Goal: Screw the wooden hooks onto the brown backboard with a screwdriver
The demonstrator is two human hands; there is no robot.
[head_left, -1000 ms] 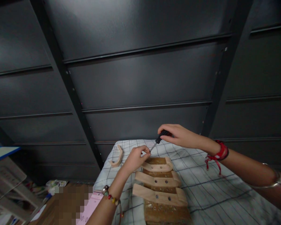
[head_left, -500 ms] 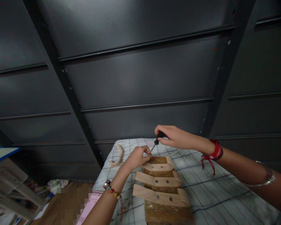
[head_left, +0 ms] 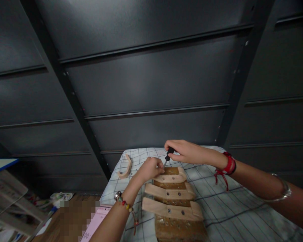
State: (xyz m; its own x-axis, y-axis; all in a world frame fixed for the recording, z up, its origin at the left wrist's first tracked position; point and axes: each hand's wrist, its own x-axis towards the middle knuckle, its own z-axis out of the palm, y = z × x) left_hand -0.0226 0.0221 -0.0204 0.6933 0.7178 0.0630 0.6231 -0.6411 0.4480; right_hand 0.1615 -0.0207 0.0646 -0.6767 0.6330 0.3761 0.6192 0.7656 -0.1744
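Head view: and here we are in the lower middle of the frame, where the right hand is wrapped around a black-handled screwdriver, shaft slanting down and left! Its tip sits right at the fingertips of the left hand, thumb and fingers drawn in close; whether they pinch anything is too small to tell. Just below, a brown block lies on the checked cloth, and across it, one after another, run three pale wooden strips: the far strip, touched or nearly so by the left hand, the middle strip and the near strip, each showing two dark round spots. Over to the left of the hands, a loose hook-shaped wooden piece rests on the cloth, with a pink screen at lower left and dark wall panels filling the top!
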